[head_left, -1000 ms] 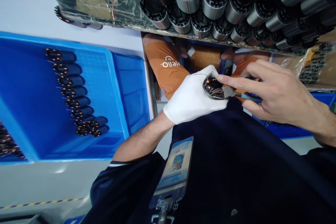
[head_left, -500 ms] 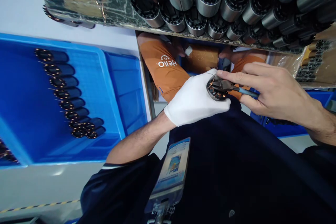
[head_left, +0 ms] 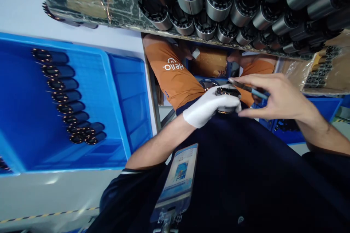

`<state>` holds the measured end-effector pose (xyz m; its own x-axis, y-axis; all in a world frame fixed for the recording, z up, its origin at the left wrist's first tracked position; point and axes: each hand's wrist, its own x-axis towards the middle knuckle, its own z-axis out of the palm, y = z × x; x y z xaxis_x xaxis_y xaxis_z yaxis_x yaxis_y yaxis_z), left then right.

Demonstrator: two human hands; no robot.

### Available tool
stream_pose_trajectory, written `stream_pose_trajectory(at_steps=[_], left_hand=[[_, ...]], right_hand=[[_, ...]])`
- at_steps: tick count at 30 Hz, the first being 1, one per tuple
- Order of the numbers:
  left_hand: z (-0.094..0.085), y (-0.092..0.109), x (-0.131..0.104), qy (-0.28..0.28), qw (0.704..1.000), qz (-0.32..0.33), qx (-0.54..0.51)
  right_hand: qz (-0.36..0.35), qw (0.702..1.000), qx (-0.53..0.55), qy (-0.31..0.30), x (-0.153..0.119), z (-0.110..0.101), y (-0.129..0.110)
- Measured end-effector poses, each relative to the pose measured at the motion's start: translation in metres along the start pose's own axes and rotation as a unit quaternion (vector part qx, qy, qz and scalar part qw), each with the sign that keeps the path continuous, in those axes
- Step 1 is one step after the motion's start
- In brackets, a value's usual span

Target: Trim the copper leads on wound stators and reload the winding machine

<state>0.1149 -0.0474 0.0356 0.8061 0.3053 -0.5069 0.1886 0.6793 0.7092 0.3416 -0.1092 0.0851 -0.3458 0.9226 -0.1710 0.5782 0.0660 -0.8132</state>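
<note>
My left hand [head_left: 205, 107], in a white glove, is wrapped round a motor stator [head_left: 226, 91] above my lap. The stator's dark slotted end faces up and away, and copper wire shows at its lower end. My bare right hand [head_left: 281, 94] grips pliers with blue handles [head_left: 259, 93] between thumb and fingers. The dark jaws of the pliers point left, close above the stator's right side. Whether the jaws touch the stator, I cannot tell. My right fingertips come near the gloved fingers.
Rows of metal stators [head_left: 218, 5] stand along the bench [head_left: 123, 16] ahead. On the left, a blue bin [head_left: 115, 116] holds a row of wound stators [head_left: 67, 96]. A cardboard box [head_left: 210, 62] sits below the bench, between my legs. More small cylinders [head_left: 318, 69] stand at the right.
The stator has tilted, so its side and lower copper now show. My left hand has turned with it. The pliers have come off the stator's wired end, and the right hand's fingers have shifted.
</note>
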Motion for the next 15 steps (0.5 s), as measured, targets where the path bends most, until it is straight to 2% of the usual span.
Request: stream_pose_trajectory(at_steps=[3,5,6,7,8,9,11,12,14,15], left_hand=[[0.002,-0.020,-0.002,-0.011,0.999,0.012,-0.052],[-0.004,-0.029,-0.012,0.048,0.992,0.113,0.007],[-0.008,-0.030,-0.020,0.093,0.976,0.183,0.074],[-0.013,-0.028,-0.028,0.134,0.944,0.254,0.161],[-0.018,-0.024,-0.037,0.154,0.900,0.312,0.263],[-0.023,-0.017,-0.046,0.152,0.849,0.346,0.369],[-0.029,-0.001,-0.062,0.091,0.758,0.346,0.545],[-0.030,0.007,-0.069,0.054,0.726,0.334,0.599],[-0.035,0.017,-0.084,0.027,0.695,0.317,0.645],[-0.040,0.018,-0.093,0.045,0.692,0.323,0.644]], right_hand=[[-0.013,0.994,0.090,0.055,0.001,0.015,0.007],[0.031,0.984,0.169,0.041,0.003,0.017,0.013],[0.050,0.974,0.222,0.012,0.004,0.017,0.017],[0.063,0.958,0.279,-0.026,0.007,0.016,0.020],[0.073,0.939,0.330,-0.065,0.010,0.016,0.023],[0.080,0.921,0.368,-0.102,0.015,0.017,0.025],[0.087,0.898,0.401,-0.160,0.027,0.025,0.025],[0.092,0.892,0.404,-0.180,0.033,0.032,0.024],[0.091,0.875,0.427,-0.208,0.044,0.047,0.018],[0.093,0.865,0.445,-0.214,0.047,0.053,0.015]])
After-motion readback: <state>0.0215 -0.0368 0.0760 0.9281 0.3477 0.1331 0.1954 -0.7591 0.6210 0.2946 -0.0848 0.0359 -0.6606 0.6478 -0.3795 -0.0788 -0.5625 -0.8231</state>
